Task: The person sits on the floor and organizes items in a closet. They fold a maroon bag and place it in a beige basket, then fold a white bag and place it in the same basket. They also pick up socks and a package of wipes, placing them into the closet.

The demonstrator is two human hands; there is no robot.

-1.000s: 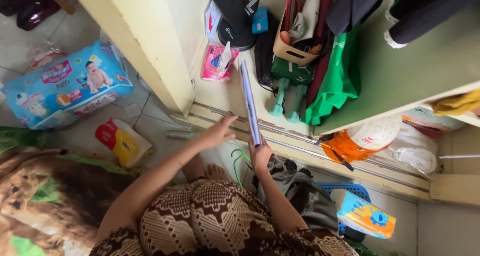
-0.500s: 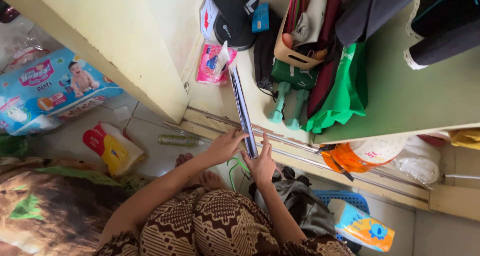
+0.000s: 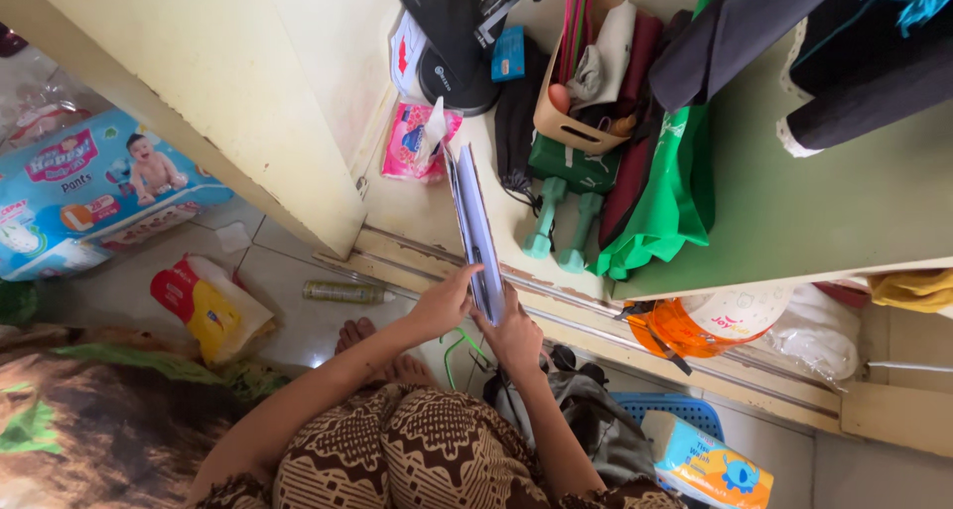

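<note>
Thin blue folder [image 3: 473,221], pink packet [image 3: 412,142] behind

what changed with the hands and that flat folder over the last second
The left hand, open and off the folder a second ago, has come in and now grips its lower edge beside the right hand, which has kept its hold. The folder, on edge throughout, now shows a little more of its face. The green dumbbells, pink wipes pack and diaper pack have not moved.
</note>
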